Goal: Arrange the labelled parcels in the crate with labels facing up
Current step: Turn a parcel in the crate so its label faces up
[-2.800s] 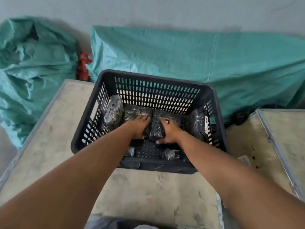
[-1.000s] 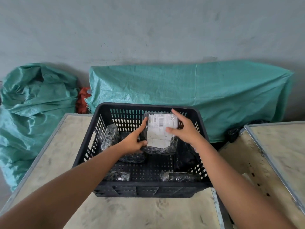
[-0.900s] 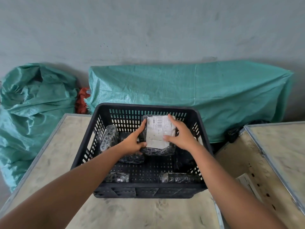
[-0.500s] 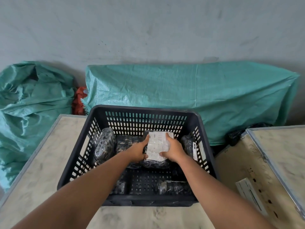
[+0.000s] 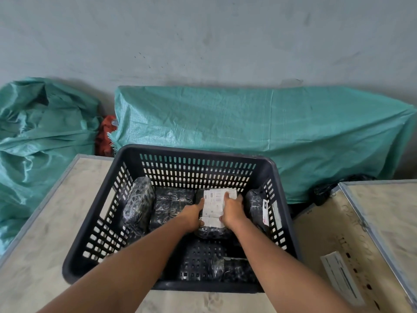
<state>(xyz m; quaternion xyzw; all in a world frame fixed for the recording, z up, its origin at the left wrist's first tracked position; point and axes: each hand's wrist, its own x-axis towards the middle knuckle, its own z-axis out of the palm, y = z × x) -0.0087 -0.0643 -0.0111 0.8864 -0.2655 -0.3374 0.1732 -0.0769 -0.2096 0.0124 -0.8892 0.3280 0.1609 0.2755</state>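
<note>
Fingers of both my left hand (image 5: pixel 191 216) and right hand (image 5: pixel 232 213) are clasping the parcel (image 5: pixel 214 213), seating it label-up in the crate (image 5: pixel 198 154); next, releasing and checking the neighbours' labels.

Black parcel (image 5: pixel 213 231) (label up), in crate (image 5: pixel 198 163)

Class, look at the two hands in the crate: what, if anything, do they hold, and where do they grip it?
Both hold one parcel, label up: left hand on its left edge, right hand on its right edge.
</note>
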